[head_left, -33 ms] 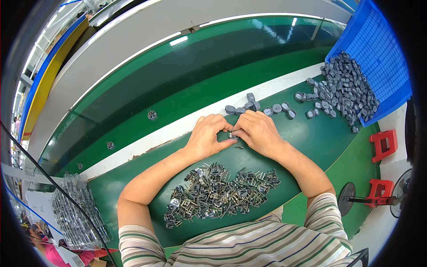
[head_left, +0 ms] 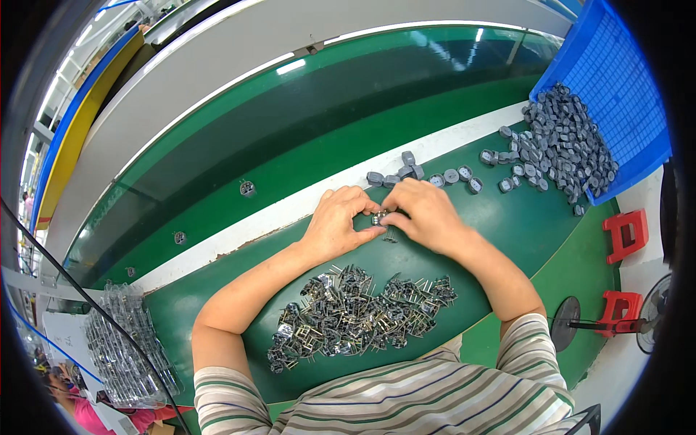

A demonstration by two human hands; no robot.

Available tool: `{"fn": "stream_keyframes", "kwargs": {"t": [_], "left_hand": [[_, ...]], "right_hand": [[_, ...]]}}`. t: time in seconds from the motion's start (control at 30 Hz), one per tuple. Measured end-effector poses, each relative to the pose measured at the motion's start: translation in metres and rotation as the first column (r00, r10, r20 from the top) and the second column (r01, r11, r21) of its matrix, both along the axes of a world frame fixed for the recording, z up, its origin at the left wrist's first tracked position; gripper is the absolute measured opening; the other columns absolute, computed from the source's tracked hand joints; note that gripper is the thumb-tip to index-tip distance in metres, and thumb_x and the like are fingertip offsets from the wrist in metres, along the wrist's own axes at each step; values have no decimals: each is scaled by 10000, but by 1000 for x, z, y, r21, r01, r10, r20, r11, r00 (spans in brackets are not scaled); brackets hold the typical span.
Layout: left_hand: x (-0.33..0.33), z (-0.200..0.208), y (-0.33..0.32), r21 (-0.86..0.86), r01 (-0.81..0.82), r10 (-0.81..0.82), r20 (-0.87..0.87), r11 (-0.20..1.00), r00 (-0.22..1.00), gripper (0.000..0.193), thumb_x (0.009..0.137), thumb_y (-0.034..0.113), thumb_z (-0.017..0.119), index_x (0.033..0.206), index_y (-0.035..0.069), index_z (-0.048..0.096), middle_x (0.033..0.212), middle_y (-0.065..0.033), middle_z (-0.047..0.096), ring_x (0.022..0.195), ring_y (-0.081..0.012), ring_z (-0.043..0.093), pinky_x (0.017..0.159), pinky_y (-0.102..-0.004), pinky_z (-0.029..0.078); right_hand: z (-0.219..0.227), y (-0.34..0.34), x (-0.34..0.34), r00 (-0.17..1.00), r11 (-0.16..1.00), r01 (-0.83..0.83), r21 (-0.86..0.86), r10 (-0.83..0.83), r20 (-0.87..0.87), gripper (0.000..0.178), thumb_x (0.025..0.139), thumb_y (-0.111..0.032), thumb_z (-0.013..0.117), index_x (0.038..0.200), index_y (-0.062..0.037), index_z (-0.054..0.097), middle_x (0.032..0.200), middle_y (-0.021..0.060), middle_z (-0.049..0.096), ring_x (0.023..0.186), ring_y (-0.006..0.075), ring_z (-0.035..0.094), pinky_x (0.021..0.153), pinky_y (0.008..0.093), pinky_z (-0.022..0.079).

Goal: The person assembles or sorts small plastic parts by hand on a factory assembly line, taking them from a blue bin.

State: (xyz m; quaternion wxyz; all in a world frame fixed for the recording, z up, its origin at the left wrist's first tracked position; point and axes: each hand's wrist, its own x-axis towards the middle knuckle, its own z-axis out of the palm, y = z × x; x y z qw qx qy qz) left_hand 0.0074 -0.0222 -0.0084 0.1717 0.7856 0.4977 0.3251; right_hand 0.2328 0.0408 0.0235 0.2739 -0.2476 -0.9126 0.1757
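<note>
My left hand (head_left: 338, 223) is closed, with thumb and forefinger gripping a small dark housing with metal contacts (head_left: 378, 218). My right hand (head_left: 423, 219) pinches the same part from the other side, its fingers curled over the top. The fingers partly hide the part. Just below it, a small pronged metal piece (head_left: 390, 236) shows by the right thumb. Between my forearms and body lies a heap of pronged metal-and-black pieces (head_left: 355, 315). Beyond my fingers sit several grey plastic housings (head_left: 407, 171).
At the right, a tipped blue basket (head_left: 612, 87) spills a pile of grey housings (head_left: 569, 141) onto the green table (head_left: 500, 225). A green conveyor belt (head_left: 304, 156) past the white ledge (head_left: 239, 238) carries a few small parts. Clear plastic trays (head_left: 127, 344) are stacked at left.
My right fingers have shifted slightly on the held part, so more of its metal shows. The parts on the belt have slid very slightly left.
</note>
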Motion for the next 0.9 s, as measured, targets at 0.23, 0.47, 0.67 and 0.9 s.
{"fn": "stream_keyframes", "kwargs": {"t": [0.23, 0.47, 0.67, 0.9], "left_hand": [[-38, -2, 25, -6, -267, 260, 258, 964, 930, 292, 803, 147, 900, 1037, 28, 771, 927, -53, 646, 802, -152, 597, 736, -308, 529], [-93, -12, 39, -141, -568, 579, 55, 811, 813, 323, 830, 229, 886, 1081, 54, 781, 1037, -89, 678, 944, -223, 666, 847, -382, 544], [-60, 2, 28, 257, -387, 392, 34, 886, 919, 391, 859, 112, 827, 1223, 111, 684, 1220, -115, 591, 1145, -315, 575, 953, -446, 411], [-17, 13, 2, 60, -10, 5, 99, 998, 995, 388, 896, 90, 782, 1276, 93, 702, 1326, -123, 630, 1264, -317, 584, 1102, -457, 384]], "right_hand": [[57, 35, 77, 880, 897, -185, -402, 333, 338, 341, 812, -133, 859, 1098, -93, 679, 1095, 58, 654, 1133, 283, 614, 961, 421, 504], [43, 27, 57, 844, 896, -108, -431, 312, 436, 344, 801, -61, 840, 1105, -106, 686, 1083, 66, 608, 1083, 305, 633, 904, 443, 515], [27, 8, 30, 985, 982, -12, -187, 44, 170, 253, 858, -103, 818, 1074, -61, 693, 1088, 99, 625, 1014, 341, 654, 840, 453, 543], [27, -7, 16, 969, 974, -215, -67, 222, 108, 218, 826, -172, 849, 961, -69, 712, 1009, 82, 643, 995, 298, 652, 814, 448, 533]]}}
